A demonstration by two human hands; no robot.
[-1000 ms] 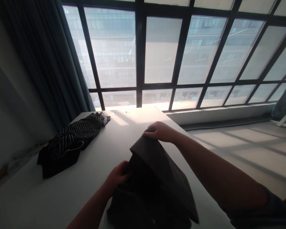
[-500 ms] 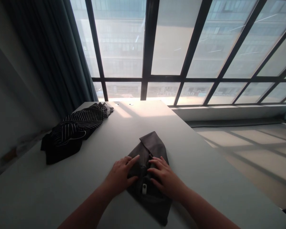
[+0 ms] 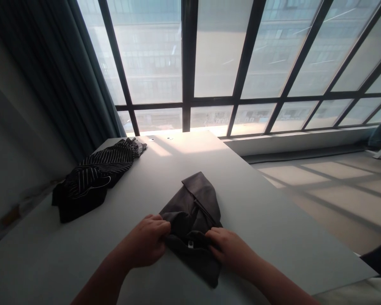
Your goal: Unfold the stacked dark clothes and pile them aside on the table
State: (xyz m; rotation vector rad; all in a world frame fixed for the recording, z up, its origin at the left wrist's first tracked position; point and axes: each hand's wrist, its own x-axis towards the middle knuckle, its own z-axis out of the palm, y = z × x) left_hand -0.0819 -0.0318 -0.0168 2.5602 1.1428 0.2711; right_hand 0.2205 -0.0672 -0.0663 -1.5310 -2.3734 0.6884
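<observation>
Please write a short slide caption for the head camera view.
Both hands, left hand and right hand, grip a folded dark garment on a white table.

Both forearms are bare to the near edge of the picture, with no sleeve, watch or glove on the left hand point(image 3: 144, 245) or right hand point(image 3: 231, 250).

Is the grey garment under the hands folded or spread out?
Folded: the grey garment lies as a compact bundle with layered flaps on the table, both hands gripping its near edge.
</observation>
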